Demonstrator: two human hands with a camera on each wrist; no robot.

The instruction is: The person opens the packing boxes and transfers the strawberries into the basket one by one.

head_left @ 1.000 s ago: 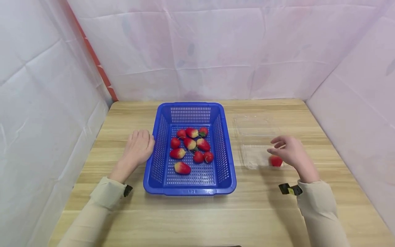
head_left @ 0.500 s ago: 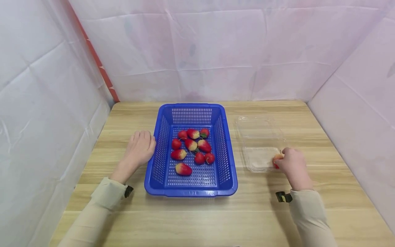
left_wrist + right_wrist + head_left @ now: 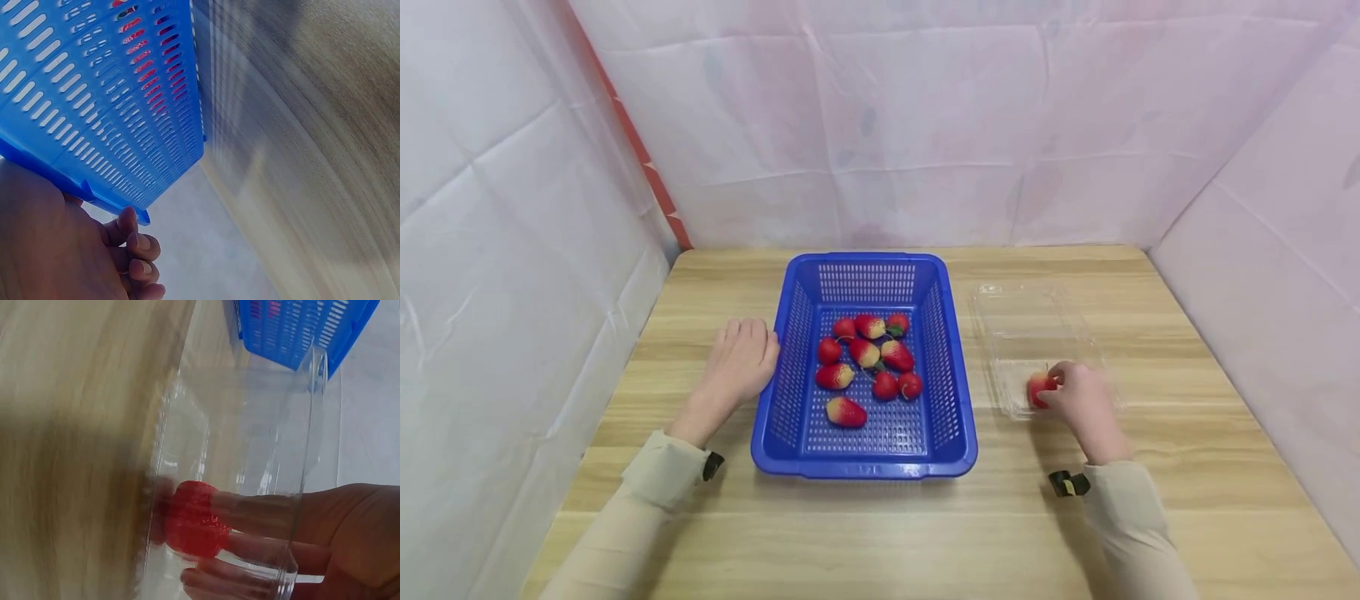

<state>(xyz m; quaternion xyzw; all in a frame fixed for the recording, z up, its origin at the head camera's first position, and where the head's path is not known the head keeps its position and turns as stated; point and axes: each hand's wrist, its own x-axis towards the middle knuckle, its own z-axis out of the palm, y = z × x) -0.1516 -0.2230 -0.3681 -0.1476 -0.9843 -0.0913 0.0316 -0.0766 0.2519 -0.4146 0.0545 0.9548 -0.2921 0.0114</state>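
Observation:
My right hand [image 3: 1081,406] pinches a red strawberry [image 3: 1040,388] with a pale yellow top, low inside the clear plastic box [image 3: 1013,412]. In the right wrist view, the strawberry [image 3: 197,520] and fingertips show through the clear wall. My left hand [image 3: 737,358] grips the left rim of the blue basket [image 3: 865,468], its fingers curled in the left wrist view beside the rim [image 3: 109,203]. Inside the basket lie several red-and-yellow strawberries [image 3: 846,412] and several red cherries [image 3: 885,385], some with stems and green leaves.
The basket and box stand on a light wooden table [image 3: 880,533], the box to the basket's right with its clear lid [image 3: 1015,308] folded back. Pale cloth walls [image 3: 925,125] rise behind and at both sides.
My right hand has come down onto the strawberry, pinched it and moved it leftward within the clear box. The left hand stays at the basket rim.

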